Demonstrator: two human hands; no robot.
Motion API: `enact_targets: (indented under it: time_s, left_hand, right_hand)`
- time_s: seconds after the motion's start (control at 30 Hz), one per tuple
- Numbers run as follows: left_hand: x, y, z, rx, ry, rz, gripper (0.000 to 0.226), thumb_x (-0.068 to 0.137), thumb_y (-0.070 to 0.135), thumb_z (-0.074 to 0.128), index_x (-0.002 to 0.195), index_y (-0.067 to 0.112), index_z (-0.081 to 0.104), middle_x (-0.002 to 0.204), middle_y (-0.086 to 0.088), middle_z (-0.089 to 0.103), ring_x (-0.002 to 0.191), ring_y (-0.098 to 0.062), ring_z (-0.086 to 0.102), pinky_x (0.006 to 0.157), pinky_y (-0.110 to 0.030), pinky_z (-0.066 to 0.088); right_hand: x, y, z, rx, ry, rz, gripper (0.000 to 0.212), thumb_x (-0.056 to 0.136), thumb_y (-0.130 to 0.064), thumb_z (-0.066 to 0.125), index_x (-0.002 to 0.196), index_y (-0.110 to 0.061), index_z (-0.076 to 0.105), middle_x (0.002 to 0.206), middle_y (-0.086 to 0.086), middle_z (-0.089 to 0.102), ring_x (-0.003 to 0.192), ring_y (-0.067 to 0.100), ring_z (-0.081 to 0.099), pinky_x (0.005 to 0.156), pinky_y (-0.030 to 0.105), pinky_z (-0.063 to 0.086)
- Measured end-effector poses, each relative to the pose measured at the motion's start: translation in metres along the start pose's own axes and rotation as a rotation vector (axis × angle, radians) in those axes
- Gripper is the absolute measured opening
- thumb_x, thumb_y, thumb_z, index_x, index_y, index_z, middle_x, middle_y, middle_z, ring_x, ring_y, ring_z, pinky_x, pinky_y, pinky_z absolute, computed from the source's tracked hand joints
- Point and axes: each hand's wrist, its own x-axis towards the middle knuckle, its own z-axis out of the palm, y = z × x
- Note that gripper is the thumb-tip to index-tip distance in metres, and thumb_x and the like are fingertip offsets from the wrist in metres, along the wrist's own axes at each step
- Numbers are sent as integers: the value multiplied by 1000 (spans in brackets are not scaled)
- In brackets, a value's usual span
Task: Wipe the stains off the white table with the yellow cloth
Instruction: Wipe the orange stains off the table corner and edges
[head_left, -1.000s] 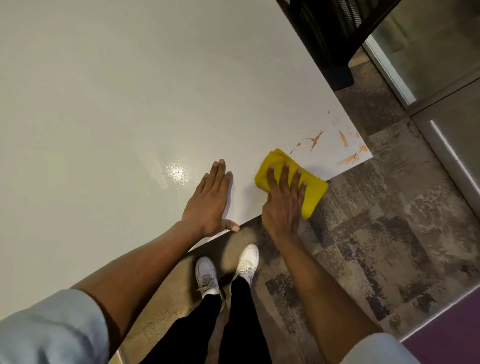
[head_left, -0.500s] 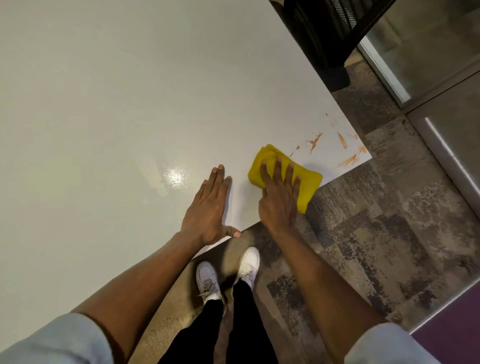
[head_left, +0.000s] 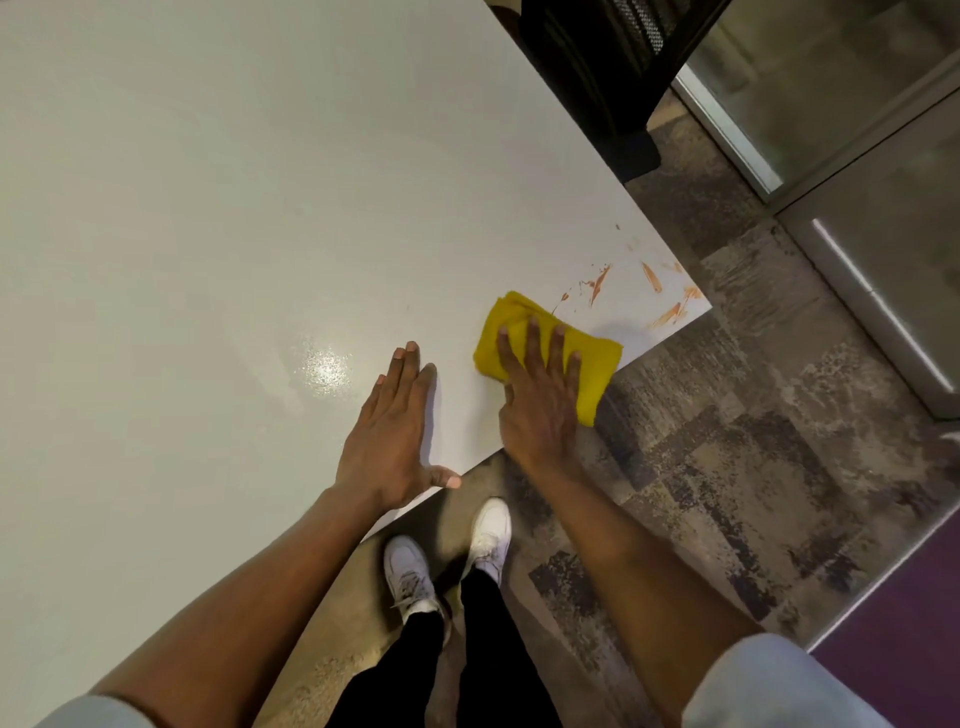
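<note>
A folded yellow cloth (head_left: 597, 358) lies at the near right edge of the white table (head_left: 234, 208), partly overhanging it. My right hand (head_left: 540, 395) presses flat on the cloth with fingers spread. Orange-brown stains (head_left: 649, 291) streak the table's right corner, just beyond the cloth and to its right. My left hand (head_left: 389, 426) rests flat on the bare tabletop to the left of the cloth, thumb at the table's edge, holding nothing.
A black chair (head_left: 597, 78) stands at the table's far right side. Patterned grey carpet (head_left: 753, 467) lies to the right, with a glass partition frame (head_left: 857, 260) beyond. My white shoes (head_left: 452, 556) stand below the table's edge. A glossy light reflection (head_left: 322, 364) shows on the tabletop.
My right hand has slid the cloth slightly left and farther onto the table, closer to the nearest stain. My left hand has stayed flat in place.
</note>
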Motion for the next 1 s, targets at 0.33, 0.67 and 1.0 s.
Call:
enact_targets:
  time_s: [0.33,0.67,1.0]
  left_hand:
    - [29,22,11,89,44,44,154,74,98,56,167,1,-20,175,-19,-32,166,-33,-26,138,-45,-2]
    - [50,27,9,33,-27,25,159,71,95,64,165,5,-27,170,-15,-43,161,-32,-37,135,-43,-16]
    - [58,29,12,42,-86,-41,167,66,95,70,163,6,-34,168,-13,-48,159,-31,-42,133,-43,-18]
  right_hand:
    - [-36,47,-6,4,30,-42,85,92,-10,54,164,-34,17,175,4,7,162,35,-1,129,59,15]
    - [-52,76,-14,77,-21,-212,92,89,1,52,164,-38,15,175,-1,3,162,32,-9,131,56,12]
    - [-22,55,-6,85,-12,-260,89,87,2,44,165,-32,18,175,6,5,161,39,-8,132,53,7]
